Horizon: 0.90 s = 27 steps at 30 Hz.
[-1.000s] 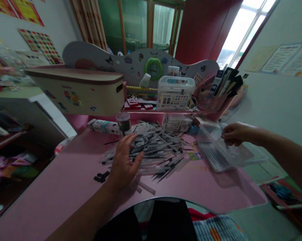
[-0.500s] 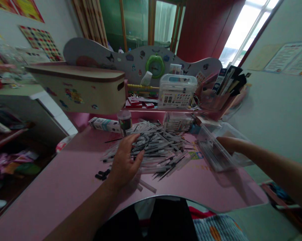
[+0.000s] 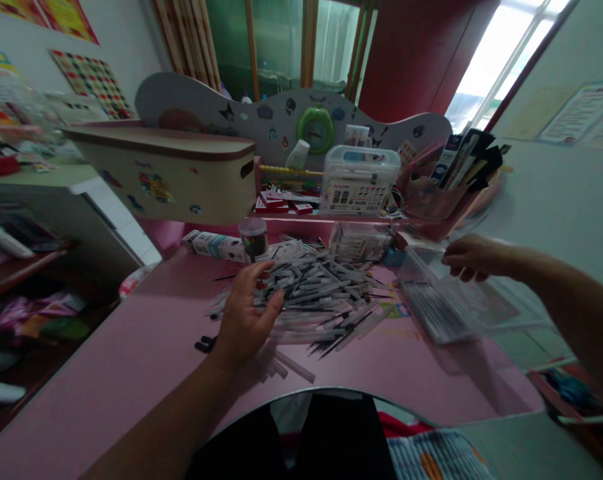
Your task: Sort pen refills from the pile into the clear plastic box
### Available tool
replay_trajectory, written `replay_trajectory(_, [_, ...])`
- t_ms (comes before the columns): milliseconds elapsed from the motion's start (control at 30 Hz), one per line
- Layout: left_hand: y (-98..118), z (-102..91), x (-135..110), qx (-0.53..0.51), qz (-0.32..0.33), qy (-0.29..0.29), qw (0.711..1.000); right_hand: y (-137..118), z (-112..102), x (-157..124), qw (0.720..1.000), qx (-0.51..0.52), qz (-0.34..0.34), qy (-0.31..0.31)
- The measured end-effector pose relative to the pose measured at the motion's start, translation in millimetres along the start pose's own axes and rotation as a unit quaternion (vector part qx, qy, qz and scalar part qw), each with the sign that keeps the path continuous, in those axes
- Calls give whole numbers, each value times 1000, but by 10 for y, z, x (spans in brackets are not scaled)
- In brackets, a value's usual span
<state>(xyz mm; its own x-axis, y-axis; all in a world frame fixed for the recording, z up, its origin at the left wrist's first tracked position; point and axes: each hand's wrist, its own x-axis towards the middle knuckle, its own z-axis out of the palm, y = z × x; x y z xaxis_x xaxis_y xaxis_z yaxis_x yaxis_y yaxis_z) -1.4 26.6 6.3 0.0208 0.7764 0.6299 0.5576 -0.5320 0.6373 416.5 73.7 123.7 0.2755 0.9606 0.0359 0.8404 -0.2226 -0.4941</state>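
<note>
A heap of pen parts (image 3: 306, 287), pale translucent tubes and dark thin pieces, lies in the middle of the pink desk. My left hand (image 3: 249, 310) rests at the heap's left edge, thumb and fingers spread, with no object visible in it. At the right stands a clear plastic box (image 3: 511, 313), with a row of similar pen pieces (image 3: 434, 310) lying along its left part. Above the box's far side hovers my right hand (image 3: 469, 257), fingers loosely bent and apart, nothing visible in them. Several small black caps (image 3: 205, 343) lie left of my left wrist.
Behind the heap are a round clear tub (image 3: 254, 239), a long carton (image 3: 214, 245) and a clear case (image 3: 359, 241). On the shelf sit a cream bin (image 3: 181, 180), a handled plastic case (image 3: 359, 180) and a green clock (image 3: 315, 130). Loose tubes (image 3: 294, 365) lie by the front edge.
My right hand has risen out of the clear box and now hangs above it. My left hand has stayed beside the heap. The view has shifted slightly.
</note>
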Motion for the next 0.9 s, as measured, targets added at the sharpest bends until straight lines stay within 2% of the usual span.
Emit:
replay_trajectory(33, [-10,-3,4,-4,-13,6,1000,-120,-123,-25,997,-48,5,-60])
replay_trajectory(67, [-21,-5,8,-7,-23,11,1000,-253,-227,-80,995,-82,-16,-54])
replay_trajectory(100, [-31,-7,13,-12,-31,17,999,-393,-301,-164,992,-107,-55,-22])
replay_trajectory(167, [-52,-11,27,-25,-42,27,998,-665,-320,-397,979,-144,-142,17])
replay_trajectory(200, [-61,-12,34,-30,-49,29,998,-784,-260,-529,973,-142,-181,28])
replay_trajectory(267, [-76,-13,48,-36,-61,31,997,-975,-16,-773,958,-114,-262,-12])
replay_trajectory(333, [-88,-11,60,-35,-66,32,997,-1106,333,-950,933,-89,-341,-73])
replay_trajectory(400, [-98,-8,71,-34,-63,32,997,-1195,707,-1047,911,-82,-384,-124])
replay_trajectory(500, [-115,-8,82,-32,-60,34,997,-1284,1192,-1086,893,-99,-398,-186])
replay_trajectory(600, [-136,-17,92,-32,-61,44,997,-1314,1517,-1076,890,-167,-386,-174])
replay_trajectory(733, [-164,-32,104,-37,-63,56,996,-1251,1734,-1058,892,-208,-372,-150])
replay_trajectory(900, [-176,-40,114,-42,-74,57,995,-1156,1848,-1035,895,-208,-364,-151])
